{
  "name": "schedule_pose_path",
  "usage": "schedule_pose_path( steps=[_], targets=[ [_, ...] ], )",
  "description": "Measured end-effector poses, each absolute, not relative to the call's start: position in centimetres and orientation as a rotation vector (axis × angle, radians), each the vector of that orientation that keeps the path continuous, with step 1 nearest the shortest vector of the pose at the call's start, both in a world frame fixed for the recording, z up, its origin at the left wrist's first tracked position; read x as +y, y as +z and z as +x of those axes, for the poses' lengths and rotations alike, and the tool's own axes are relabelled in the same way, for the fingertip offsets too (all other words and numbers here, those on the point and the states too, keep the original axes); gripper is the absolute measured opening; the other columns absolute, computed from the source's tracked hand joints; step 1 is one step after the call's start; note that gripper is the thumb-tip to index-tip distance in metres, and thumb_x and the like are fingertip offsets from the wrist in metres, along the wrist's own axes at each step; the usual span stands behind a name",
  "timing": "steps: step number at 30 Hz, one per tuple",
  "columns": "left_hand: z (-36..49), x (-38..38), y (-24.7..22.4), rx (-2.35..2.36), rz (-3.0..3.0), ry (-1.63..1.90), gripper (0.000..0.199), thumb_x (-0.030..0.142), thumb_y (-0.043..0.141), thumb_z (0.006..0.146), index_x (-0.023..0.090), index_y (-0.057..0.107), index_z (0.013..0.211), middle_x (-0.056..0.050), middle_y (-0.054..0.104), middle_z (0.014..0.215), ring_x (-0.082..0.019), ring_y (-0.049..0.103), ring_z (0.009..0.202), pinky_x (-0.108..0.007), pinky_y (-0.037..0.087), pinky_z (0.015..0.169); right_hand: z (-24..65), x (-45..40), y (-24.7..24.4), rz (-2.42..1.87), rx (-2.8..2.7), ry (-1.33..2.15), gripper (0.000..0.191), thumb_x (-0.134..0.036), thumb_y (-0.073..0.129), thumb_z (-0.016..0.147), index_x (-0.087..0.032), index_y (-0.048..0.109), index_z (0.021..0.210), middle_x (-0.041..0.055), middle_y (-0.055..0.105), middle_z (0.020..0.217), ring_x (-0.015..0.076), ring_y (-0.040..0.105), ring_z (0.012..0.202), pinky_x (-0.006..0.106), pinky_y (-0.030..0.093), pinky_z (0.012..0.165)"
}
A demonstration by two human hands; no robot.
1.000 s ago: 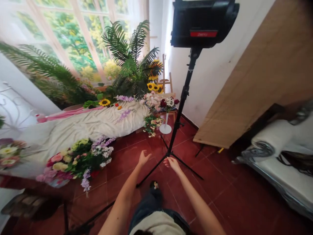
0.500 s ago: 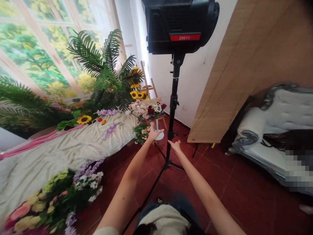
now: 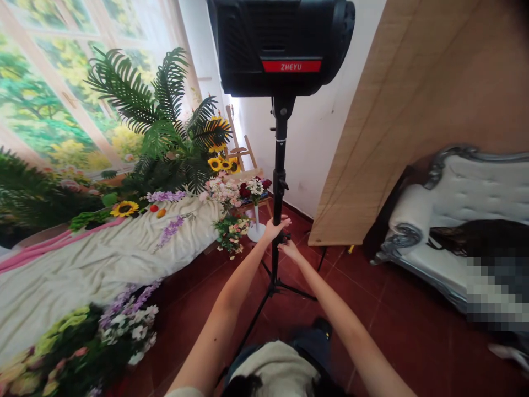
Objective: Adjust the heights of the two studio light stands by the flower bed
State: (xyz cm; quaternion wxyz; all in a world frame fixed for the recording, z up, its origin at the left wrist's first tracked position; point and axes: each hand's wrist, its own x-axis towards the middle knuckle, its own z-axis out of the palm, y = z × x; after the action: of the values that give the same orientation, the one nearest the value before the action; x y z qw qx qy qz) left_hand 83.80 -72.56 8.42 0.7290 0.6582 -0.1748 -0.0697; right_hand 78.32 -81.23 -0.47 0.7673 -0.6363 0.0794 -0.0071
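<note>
A black studio light (image 3: 285,49) with a red label sits on top of a black light stand (image 3: 279,160) in front of me. My left hand (image 3: 275,228) is wrapped round the lower part of the pole, with the thumb side toward me. Just below it, my right hand (image 3: 291,251) is at the small black knob (image 3: 284,237) on the pole's collar, its fingers closed around it and partly hidden. Below both hands, the stand's legs (image 3: 273,289) spread over the red tiled floor.
To the left, a cloth-covered platform (image 3: 136,237) bears flowers and fruit, with a palm plant (image 3: 165,121) behind. A flower bunch (image 3: 128,325) is in the left foreground. A white pedestal (image 3: 257,230) is behind the stand; a tan blind (image 3: 347,165) and white sofa (image 3: 413,220) are right.
My left hand has moved right and closed round the pole. My right hand has come in to the knob. The stand and the room have shifted left in view.
</note>
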Motion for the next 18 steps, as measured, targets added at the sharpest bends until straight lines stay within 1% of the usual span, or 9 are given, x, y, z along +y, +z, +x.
schedule_pose_path(
  steps=[1, 3, 4, 5, 8, 10, 13, 15, 18],
  targets=[
    [83.7, -72.8, 8.3, -0.372, 1.475, -0.154, 0.04, 0.045, 0.07, 0.065, 0.011, 0.066, 0.086, -0.008, 0.069, 0.073, -0.016, 0.066, 0.068, -0.028, 0.053, 0.068, 78.1, -81.9, -0.5, -1.328, 0.2, -0.008, 0.022, -0.022, 0.063, 0.067, -0.02, 0.056, 0.087, 0.0018, 0.066, 0.086, 0.0155, 0.063, 0.077, 0.035, 0.053, 0.078],
    [83.6, -72.9, 8.0, -0.314, 1.542, -0.138, 0.037, 0.048, 0.069, 0.065, 0.011, 0.064, 0.07, -0.006, 0.066, 0.06, -0.014, 0.062, 0.054, -0.025, 0.051, 0.056, 77.6, -83.2, -0.2, -1.236, 0.217, 0.027, 0.016, -0.028, 0.059, 0.074, -0.02, 0.055, 0.088, 0.0024, 0.066, 0.086, 0.0141, 0.064, 0.076, 0.034, 0.054, 0.079],
    [83.5, -72.9, 7.8, -0.281, 1.571, -0.126, 0.038, 0.049, 0.069, 0.064, 0.012, 0.063, 0.065, -0.005, 0.064, 0.056, -0.013, 0.06, 0.049, -0.024, 0.05, 0.053, 77.5, -83.9, 0.0, -1.194, 0.219, 0.071, 0.017, -0.034, 0.056, 0.079, -0.02, 0.055, 0.087, 0.0032, 0.066, 0.084, 0.0139, 0.065, 0.075, 0.034, 0.054, 0.079],
    [83.4, -73.0, 7.5, -0.255, 1.589, -0.109, 0.038, 0.049, 0.07, 0.063, 0.012, 0.062, 0.062, -0.004, 0.063, 0.053, -0.012, 0.059, 0.047, -0.023, 0.049, 0.05, 77.5, -84.5, 0.4, -1.151, 0.231, 0.136, 0.022, -0.041, 0.052, 0.082, -0.019, 0.054, 0.085, 0.0041, 0.066, 0.081, 0.0142, 0.065, 0.073, 0.034, 0.054, 0.078],
    [83.4, -73.3, 6.7, -0.181, 1.605, -0.065, 0.036, 0.048, 0.069, 0.064, 0.013, 0.061, 0.059, -0.004, 0.062, 0.051, -0.012, 0.058, 0.045, -0.022, 0.048, 0.047, 78.2, -85.6, 1.7, -1.148, 0.29, 0.369, 0.05, -0.064, 0.035, 0.084, -0.018, 0.052, 0.075, 0.0049, 0.062, 0.066, 0.0138, 0.062, 0.059, 0.033, 0.055, 0.068],
    [83.5, -73.8, 6.2, -0.12, 1.614, -0.036, 0.033, 0.045, 0.067, 0.066, 0.013, 0.061, 0.059, -0.004, 0.062, 0.05, -0.013, 0.058, 0.044, -0.022, 0.047, 0.045, 78.9, -85.9, 2.8, -1.27, 0.316, 0.468, 0.06, -0.071, 0.026, 0.083, -0.017, 0.051, 0.072, 0.0024, 0.058, 0.055, 0.0112, 0.056, 0.047, 0.028, 0.054, 0.056],
    [84.0, -74.5, 5.5, -0.044, 1.618, 0.038, 0.023, 0.036, 0.066, 0.066, 0.014, 0.062, 0.063, -0.003, 0.061, 0.049, -0.014, 0.058, 0.043, -0.022, 0.045, 0.043, 79.8, -86.2, 4.1, -1.498, 0.355, 0.542, 0.063, -0.072, 0.025, 0.082, -0.017, 0.052, 0.069, 0.0, 0.053, 0.048, 0.0083, 0.047, 0.037, 0.021, 0.045, 0.042],
    [84.3, -74.8, 5.2, -0.02, 1.615, 0.069, 0.018, 0.032, 0.066, 0.066, 0.014, 0.062, 0.064, -0.002, 0.061, 0.049, -0.014, 0.059, 0.044, -0.021, 0.045, 0.043, 80.1, -86.7, 4.8, -1.604, 0.372, 0.616, 0.066, -0.075, 0.025, 0.08, -0.016, 0.051, 0.065, 0.0008, 0.052, 0.046, 0.0078, 0.045, 0.035, 0.018, 0.039, 0.036],
    [84.6, -75.0, 4.6, -0.001, 1.628, 0.076, 0.019, 0.032, 0.064, 0.067, 0.014, 0.06, 0.062, -0.003, 0.061, 0.049, -0.014, 0.058, 0.043, -0.021, 0.044, 0.042, 80.4, -87.4, 5.7, -1.589, 0.346, 0.728, 0.066, -0.077, 0.026, 0.078, -0.017, 0.048, 0.062, 0.0003, 0.05, 0.044, 0.0065, 0.042, 0.033, 0.015, 0.03, 0.03]
  ],
)
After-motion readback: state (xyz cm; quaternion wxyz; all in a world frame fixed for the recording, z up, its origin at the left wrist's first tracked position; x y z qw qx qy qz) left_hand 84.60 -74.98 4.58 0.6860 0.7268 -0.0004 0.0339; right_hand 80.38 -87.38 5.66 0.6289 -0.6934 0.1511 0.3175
